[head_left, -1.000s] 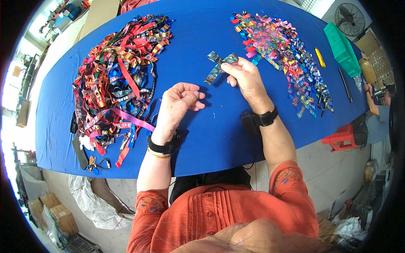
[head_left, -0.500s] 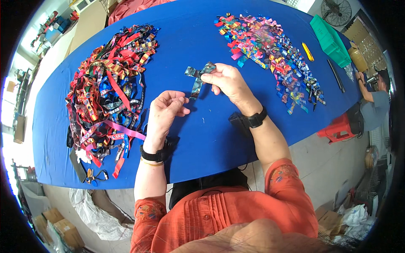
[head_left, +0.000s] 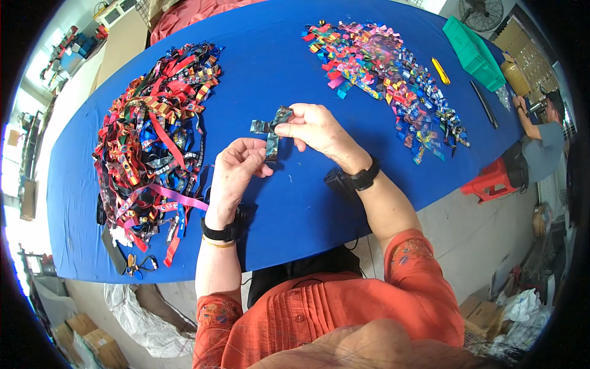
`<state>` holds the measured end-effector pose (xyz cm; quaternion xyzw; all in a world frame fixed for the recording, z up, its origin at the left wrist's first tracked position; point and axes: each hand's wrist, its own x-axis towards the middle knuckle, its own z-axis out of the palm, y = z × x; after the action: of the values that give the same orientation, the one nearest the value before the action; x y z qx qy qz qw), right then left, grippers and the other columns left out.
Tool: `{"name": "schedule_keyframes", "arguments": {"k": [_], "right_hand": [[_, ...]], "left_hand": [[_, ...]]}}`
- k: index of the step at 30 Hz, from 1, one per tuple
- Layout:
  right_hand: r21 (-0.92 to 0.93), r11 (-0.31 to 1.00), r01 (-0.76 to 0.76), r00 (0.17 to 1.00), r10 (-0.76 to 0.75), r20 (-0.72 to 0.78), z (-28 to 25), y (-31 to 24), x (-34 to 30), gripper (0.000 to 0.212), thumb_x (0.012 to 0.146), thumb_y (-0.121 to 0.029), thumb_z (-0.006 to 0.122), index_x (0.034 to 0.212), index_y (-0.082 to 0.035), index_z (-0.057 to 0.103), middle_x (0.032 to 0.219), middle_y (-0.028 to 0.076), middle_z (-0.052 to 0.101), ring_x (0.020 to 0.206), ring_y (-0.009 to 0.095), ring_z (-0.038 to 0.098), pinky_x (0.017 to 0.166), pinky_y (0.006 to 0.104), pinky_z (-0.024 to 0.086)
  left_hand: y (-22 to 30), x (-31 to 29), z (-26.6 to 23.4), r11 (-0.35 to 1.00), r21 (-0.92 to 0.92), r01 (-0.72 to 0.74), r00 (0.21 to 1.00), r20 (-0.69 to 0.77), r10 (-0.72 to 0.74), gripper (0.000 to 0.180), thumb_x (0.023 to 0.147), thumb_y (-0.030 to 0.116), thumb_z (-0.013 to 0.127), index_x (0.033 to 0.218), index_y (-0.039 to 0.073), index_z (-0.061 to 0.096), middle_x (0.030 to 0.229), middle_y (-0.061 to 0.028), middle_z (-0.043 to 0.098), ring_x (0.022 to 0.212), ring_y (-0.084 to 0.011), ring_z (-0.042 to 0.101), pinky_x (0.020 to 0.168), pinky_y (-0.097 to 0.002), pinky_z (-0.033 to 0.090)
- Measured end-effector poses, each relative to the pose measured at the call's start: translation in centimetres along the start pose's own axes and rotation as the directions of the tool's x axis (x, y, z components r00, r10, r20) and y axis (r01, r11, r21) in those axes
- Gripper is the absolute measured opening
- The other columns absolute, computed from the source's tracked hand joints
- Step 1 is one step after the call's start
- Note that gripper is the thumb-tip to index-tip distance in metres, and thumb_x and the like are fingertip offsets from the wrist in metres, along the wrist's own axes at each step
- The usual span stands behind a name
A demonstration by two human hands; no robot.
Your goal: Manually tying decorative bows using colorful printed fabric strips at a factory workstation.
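A short piece of dark green and black patterned ribbon [head_left: 272, 142], folded into a cross-like bow with one tail hanging toward me, is held above the table. My right hand [head_left: 316, 130] pinches its upper right part between thumb and fingers. Closed at the thumb and forefinger, my left hand [head_left: 241, 165] meets the lower end of the tail; how much of it lies between the fingertips is partly hidden. Left of my hands lies a big heap of printed lanyard ribbons [head_left: 147, 135]. Farther off to the right is a spread of small folded ribbon pieces [head_left: 381, 67] in many colours.
A blue cloth covers the table [head_left: 258, 80]. At its right lie a yellow cutter knife [head_left: 440, 71], a black rod [head_left: 484, 103] and a green plastic crate [head_left: 472, 54]. A red stool [head_left: 490, 181] stands beside the table, near another person [head_left: 541, 138] at the right.
Both hands and the ribbon have shifted a little left and toward me in the picture. My left fingertips, a small gap from the tail before, now meet it.
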<state>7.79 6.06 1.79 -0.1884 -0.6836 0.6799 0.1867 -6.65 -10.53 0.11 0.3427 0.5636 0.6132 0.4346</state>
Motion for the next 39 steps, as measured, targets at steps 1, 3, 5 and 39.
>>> {"name": "schedule_keyframes", "arguments": {"k": [1,3,5,39], "right_hand": [[0.002,1.000,-0.002,1.000,0.002,0.008,-0.1,0.2,0.1,0.018,0.091,-0.013,0.070,0.101,0.001,0.067,0.086,0.006,0.071,0.054,0.006,0.055,0.048,0.0219,0.044],[0.005,1.000,-0.005,1.000,0.005,0.014,0.0,0.2,0.0,0.018,0.091,-0.014,0.070,0.102,0.001,0.067,0.086,0.006,0.071,0.054,0.006,0.055,0.048,0.0220,0.044],[-0.011,1.000,-0.021,1.000,0.021,-0.003,0.3,-0.2,-0.2,0.014,0.093,-0.015,0.069,0.098,-0.002,0.067,0.082,0.002,0.067,0.055,0.004,0.051,0.049,0.0200,0.040],[-0.112,0.993,0.045,0.926,-0.083,-0.368,-7.7,-1.6,-0.7,0.017,0.092,-0.019,0.067,0.092,-0.002,0.067,0.079,0.001,0.065,0.066,0.007,0.057,0.062,0.0219,0.043]], "left_hand": [[0.0,0.0,0.1,1.000,0.002,0.004,1.000,0.001,-0.004,0.020,0.097,0.012,0.062,0.110,-0.003,0.063,0.089,-0.0054,0.068,0.066,-0.0122,0.066,0.062,-0.0232,0.052],[0.1,-0.1,0.2,1.000,0.005,0.008,1.000,0.003,-0.008,0.021,0.098,0.013,0.061,0.110,-0.003,0.064,0.089,-0.0056,0.068,0.066,-0.0124,0.066,0.062,-0.0234,0.052],[0.5,-0.3,0.5,1.000,-0.010,0.018,1.000,0.016,-0.018,0.023,0.099,0.017,0.060,0.110,-0.003,0.064,0.091,-0.0061,0.068,0.066,-0.0128,0.066,0.062,-0.0240,0.051],[-0.3,0.2,-0.3,0.999,-0.001,0.054,0.998,0.045,-0.054,0.015,0.094,0.011,0.066,0.105,0.000,0.065,0.084,-0.0078,0.071,0.065,-0.0127,0.065,0.063,-0.0245,0.052]]}}
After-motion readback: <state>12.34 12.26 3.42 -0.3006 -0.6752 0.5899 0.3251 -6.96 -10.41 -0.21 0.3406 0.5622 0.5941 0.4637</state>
